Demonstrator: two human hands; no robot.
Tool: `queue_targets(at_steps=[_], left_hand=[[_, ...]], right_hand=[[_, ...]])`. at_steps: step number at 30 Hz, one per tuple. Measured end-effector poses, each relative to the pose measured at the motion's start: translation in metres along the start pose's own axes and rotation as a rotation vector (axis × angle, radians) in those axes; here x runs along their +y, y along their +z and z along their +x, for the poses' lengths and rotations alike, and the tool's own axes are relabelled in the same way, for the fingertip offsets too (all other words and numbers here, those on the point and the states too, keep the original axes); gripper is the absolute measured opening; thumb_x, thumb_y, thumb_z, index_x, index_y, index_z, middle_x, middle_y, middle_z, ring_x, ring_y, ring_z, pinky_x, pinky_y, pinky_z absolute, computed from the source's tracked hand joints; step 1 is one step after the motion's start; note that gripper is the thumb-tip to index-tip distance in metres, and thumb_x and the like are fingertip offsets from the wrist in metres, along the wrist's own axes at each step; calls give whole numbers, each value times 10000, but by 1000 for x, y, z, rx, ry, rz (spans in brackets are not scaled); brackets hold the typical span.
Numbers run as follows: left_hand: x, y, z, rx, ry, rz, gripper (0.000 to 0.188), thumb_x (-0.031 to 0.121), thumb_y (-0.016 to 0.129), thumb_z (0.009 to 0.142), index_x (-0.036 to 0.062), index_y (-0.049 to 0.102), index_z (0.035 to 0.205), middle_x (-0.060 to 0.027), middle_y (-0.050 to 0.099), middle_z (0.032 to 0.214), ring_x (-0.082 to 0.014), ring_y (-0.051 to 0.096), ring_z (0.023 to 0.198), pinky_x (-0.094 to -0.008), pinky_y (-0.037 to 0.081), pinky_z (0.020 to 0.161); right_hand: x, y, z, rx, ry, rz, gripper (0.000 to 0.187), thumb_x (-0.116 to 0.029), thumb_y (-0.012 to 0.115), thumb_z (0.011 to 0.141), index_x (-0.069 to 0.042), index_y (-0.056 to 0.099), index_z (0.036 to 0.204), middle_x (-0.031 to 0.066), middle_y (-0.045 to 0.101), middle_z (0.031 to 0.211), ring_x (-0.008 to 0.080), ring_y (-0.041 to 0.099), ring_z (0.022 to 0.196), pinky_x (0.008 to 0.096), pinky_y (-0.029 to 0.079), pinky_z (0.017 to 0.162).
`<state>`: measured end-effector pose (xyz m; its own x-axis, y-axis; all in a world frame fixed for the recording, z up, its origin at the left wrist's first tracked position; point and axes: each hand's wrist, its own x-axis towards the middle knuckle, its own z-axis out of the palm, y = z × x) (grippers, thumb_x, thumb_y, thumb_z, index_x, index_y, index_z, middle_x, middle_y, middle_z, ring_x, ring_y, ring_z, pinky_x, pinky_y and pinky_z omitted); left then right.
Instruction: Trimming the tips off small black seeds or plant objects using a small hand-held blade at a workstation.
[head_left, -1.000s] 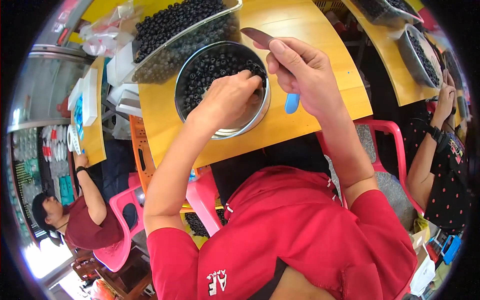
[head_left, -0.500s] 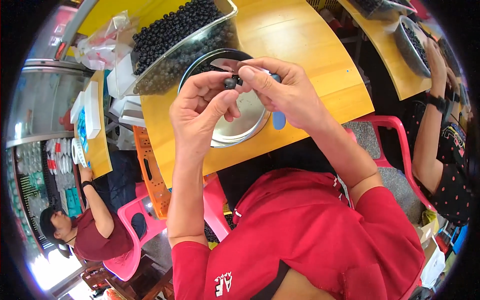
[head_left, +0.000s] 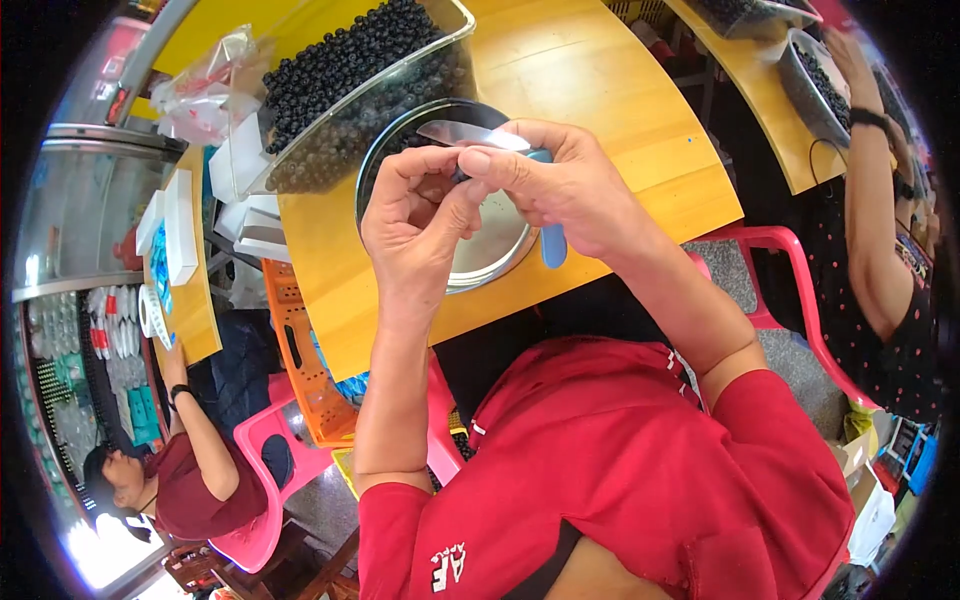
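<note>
Above a round metal bowl (head_left: 485, 265), my two hands meet at the fingertips. My left hand (head_left: 415, 225) pinches a small dark round berry (head_left: 460, 175), mostly hidden behind the fingers. In my right hand (head_left: 575, 190) is a knife (head_left: 553, 245) with a blue handle; its blade points left over the bowl's far side. The right thumb and finger also press near the berry. Just beyond the bowl stands a clear plastic tub (head_left: 345, 120) holding a heap of similar dark berries (head_left: 345, 75). Some dark pieces lie at the bowl's far side.
Under the bowl is a wooden table (head_left: 620, 110). An orange crate (head_left: 290, 345) stands by its left edge, with a plastic bag (head_left: 205, 100) beyond. One person (head_left: 200, 470) sits at left; another person's arm (head_left: 870, 220) reaches toward a berry bowl (head_left: 815, 90) at right.
My fingers have closed together over the berry, which now shows much less. The knife blade has tilted, and my left forearm has shifted slightly right. The person at right has moved their arm farther away.
</note>
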<state>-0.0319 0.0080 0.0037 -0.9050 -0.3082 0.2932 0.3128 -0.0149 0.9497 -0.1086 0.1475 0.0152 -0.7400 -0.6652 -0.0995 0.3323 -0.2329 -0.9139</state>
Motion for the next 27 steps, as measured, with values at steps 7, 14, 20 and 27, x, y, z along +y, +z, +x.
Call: queue_targets(at_steps=[7,14,20,27], left_hand=[[-5,1,-2,10,-57,-196,239,-3,653,851,4,538,1060,-95,642,898,-130,605,682,-234,488,594],[-3,2,-3,41,-90,-176,292,19,631,873,-14,553,1152,-114,649,921,-153,618,695,-248,503,624],[-12,-5,-7,24,-174,-371,266,76,602,909,0,558,1160,-86,639,980,-149,611,760,-263,501,670],[-11,-2,-8,57,-154,-409,195,97,593,922,30,553,1100,-59,630,976,-125,577,783,-254,479,674]], right_hand=[[3,-4,5,-13,-9,45,198,-214,728,833,-42,659,903,-42,571,677,-11,372,491,166,237,421],[-2,-5,4,-27,-134,-131,179,-215,676,877,-41,652,915,-29,585,708,-11,394,510,164,269,429],[1,-4,0,-4,-328,-208,238,-219,586,938,-17,649,1049,-19,590,742,-5,407,514,166,300,435],[2,-3,-2,-104,-335,-269,314,-246,539,964,-35,626,1179,-26,577,732,-7,417,517,158,321,443]])
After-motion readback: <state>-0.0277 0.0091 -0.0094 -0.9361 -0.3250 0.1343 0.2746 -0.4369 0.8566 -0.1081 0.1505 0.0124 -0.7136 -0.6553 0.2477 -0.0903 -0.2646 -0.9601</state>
